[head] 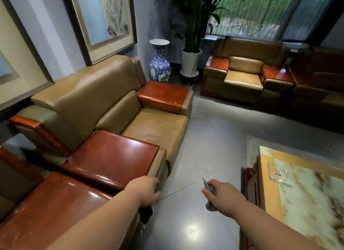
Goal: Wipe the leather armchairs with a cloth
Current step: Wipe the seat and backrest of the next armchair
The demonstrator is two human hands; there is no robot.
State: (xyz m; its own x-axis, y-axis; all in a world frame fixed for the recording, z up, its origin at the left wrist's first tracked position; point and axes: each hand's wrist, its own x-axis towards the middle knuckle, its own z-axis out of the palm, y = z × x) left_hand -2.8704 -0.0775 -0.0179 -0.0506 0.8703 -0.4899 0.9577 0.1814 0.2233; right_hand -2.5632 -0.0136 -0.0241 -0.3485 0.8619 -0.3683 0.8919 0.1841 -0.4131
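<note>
No brand, label or writing can be read anywhere in the room.

Four tan leather armchairs with glossy red-brown wooden armrests are at least partly in view. The nearest whole one stands against the left wall, its seat cushion scuffed with pale marks. A second sits just beside it at the lower left, only its armrest and a slice of seat showing. A third stands under the window, and a fourth is touching its right side, dim and cut off by the frame.

The left hand rests at the front edge where the two near armrests meet, fingers curled down over the edge; whether its grip closes on anything there cannot be told. The right hand hangs over the grey tiled floor, between the armchairs and the counter, its grip closed around a crumpled grey cloth that sticks out above and below the fingers. The cloth touches no chair.

Two dark-framed paintings hang on the left wall. One blue-and-white porcelain floor vase stands in the corner, just beside one tall green palm in a white pot. At the right is one marble-topped counter with an orange border, carrying a clear crinkled plastic wrapper.
</note>
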